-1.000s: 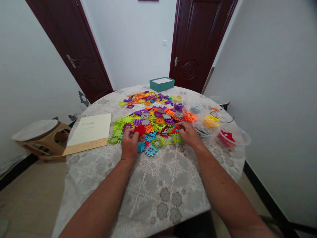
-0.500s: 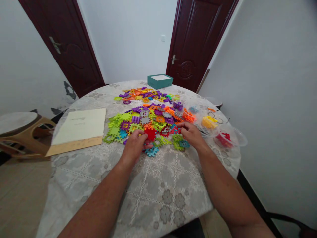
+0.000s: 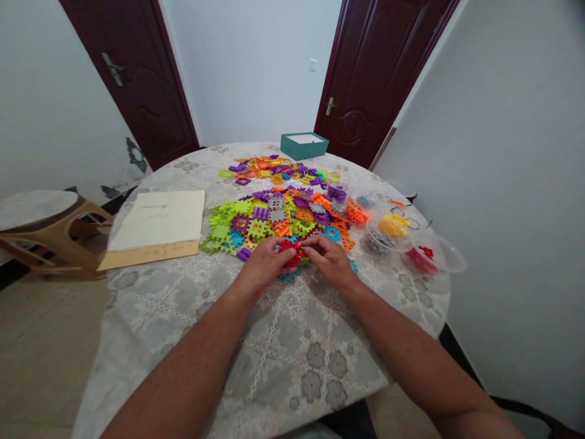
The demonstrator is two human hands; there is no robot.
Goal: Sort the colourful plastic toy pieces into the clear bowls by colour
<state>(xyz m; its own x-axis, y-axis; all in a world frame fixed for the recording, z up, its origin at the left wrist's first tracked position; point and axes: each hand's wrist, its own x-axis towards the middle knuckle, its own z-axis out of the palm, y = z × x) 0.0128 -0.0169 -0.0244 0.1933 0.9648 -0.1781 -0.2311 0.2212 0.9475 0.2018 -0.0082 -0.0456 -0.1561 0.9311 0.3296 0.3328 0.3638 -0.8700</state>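
My left hand [image 3: 265,265] is closed on a red interlocking plastic tile [image 3: 289,249] with notched edges, thumb on top. Close on its right, my right hand [image 3: 333,263] pinches at the red tile's right edge; whether a second red piece is in those fingers is hard to make out. Just beyond both hands spreads a heap of notched plastic tiles [image 3: 257,229] in lime green, purple, orange, grey and blue. A blue tile [image 3: 289,276] shows partly under the left fingers.
Clear plastic tubs on the right hold yellow pieces [image 3: 393,225], grey pieces [image 3: 380,239] and red pieces [image 3: 423,259]. Farther back lie a second pile of tiles [image 3: 276,178] and a green box [image 3: 304,146]. A paper folder [image 3: 158,219] rests on the left of the patterned tablecloth [image 3: 269,353].
My right hand has moved left from the heap's right side to the red tile in my left hand. The two hands now meet. The camera view has shifted slightly.
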